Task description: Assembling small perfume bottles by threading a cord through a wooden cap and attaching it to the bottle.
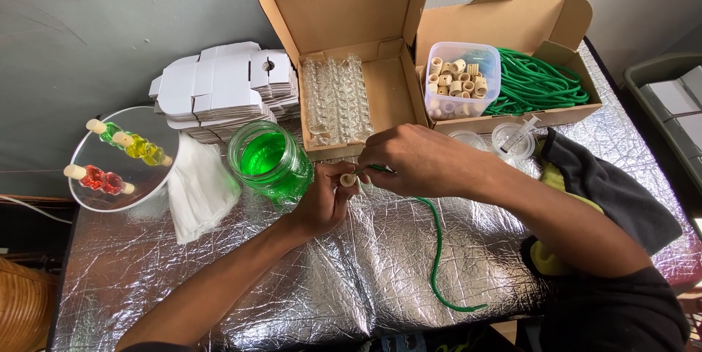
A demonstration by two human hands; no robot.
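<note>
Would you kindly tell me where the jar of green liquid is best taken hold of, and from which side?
Grip the jar around its glass wall just under the rim, coming from the front, near the left hand. It stands upright and open, so a level sideways hold seems safest; flat white boxes crowd its far side.

this looks like a small home craft workshop: a table (365, 279) covered with silver foil, open cardboard boxes (380, 89) of small glass bottles (336, 100), corks (457, 78), green cord (537, 85) and a stack of flat white boxes (219, 92).
</note>
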